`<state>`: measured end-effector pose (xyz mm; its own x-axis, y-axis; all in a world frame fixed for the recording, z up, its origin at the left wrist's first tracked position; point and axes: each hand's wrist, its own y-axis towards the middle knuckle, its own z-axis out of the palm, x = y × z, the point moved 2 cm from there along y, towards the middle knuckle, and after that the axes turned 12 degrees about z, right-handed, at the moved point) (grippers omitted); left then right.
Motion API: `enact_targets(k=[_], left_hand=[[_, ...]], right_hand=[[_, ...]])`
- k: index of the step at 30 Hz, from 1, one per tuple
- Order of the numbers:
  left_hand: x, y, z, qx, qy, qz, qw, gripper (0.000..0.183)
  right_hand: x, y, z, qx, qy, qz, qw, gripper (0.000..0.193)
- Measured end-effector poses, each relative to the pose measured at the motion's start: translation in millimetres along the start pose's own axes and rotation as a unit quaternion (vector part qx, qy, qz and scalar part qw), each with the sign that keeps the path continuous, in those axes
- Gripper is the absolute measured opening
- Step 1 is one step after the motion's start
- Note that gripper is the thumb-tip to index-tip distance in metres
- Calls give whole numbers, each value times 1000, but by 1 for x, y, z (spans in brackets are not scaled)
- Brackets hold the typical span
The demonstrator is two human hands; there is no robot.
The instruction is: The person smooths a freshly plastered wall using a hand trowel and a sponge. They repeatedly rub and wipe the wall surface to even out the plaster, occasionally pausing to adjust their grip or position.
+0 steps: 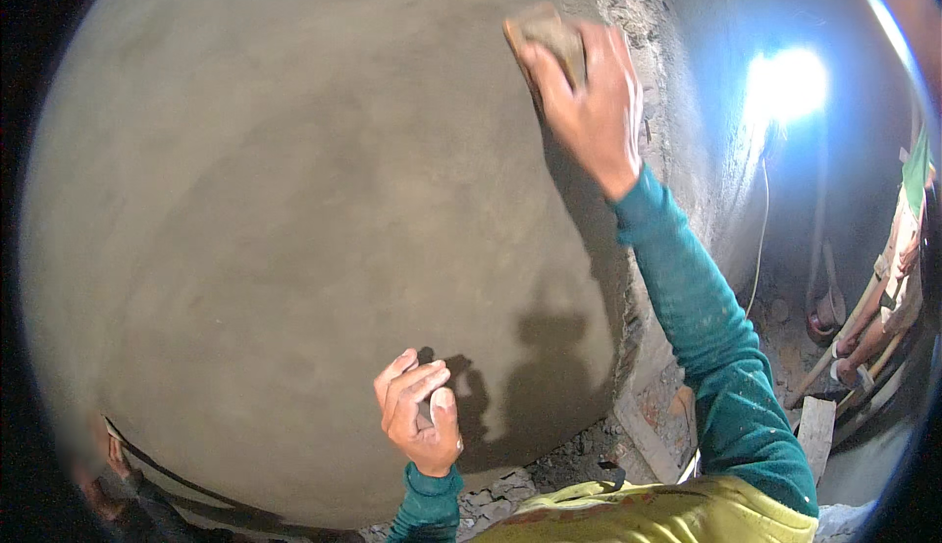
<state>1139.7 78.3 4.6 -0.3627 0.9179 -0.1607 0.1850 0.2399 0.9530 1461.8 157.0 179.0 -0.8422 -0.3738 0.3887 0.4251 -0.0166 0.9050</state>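
A broad face of wet grey-brown plaster (294,200) fills most of the view. High on its right side, my right hand (594,102) grips a small block-shaped plastering float (549,38). The float is caked with plaster, has a tan edge, and lies against the wall; motion blurs it a little. Lower down, near the middle, my left hand (420,411) is raised before the plaster with its fingers loosely curled and apart. Nothing shows in it. Shadows of my arm and upper body fall on the plaster.
Rough broken masonry (633,13) borders the plaster on the right. Beyond it shines a bright lamp (788,84) with a hanging cable (762,219). Boards (816,430) and rubble lie below. Another person (898,278) is at the far right; a co-worker's hand (116,450) shows lower left.
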Motion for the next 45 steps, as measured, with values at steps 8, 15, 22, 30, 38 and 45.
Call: enact_targets(k=[8,15,22,30,38,45], left_hand=[[15,-12,0,38,-15,13,999,17],[34,-4,5,16,-20,-25,999,19],[30,-20,-7,71,11,-47,996,20],[-17,-32,9,95,-24,-92,991,24],[7,-65,-18,78,-50,-167,982,24],[25,-72,-10,124,-108,-122,979,24]], right_hand=[[28,-128,14,158,15,-95,983,47],[18,-71,56,48,-10,-40,998,45],[-18,-157,28,178,-18,-59,982,50],[14,-192,-1,202,32,-104,973,43],[7,-135,-12,45,-25,39,998,43],[-5,-289,-37,303,31,44,951,52]])
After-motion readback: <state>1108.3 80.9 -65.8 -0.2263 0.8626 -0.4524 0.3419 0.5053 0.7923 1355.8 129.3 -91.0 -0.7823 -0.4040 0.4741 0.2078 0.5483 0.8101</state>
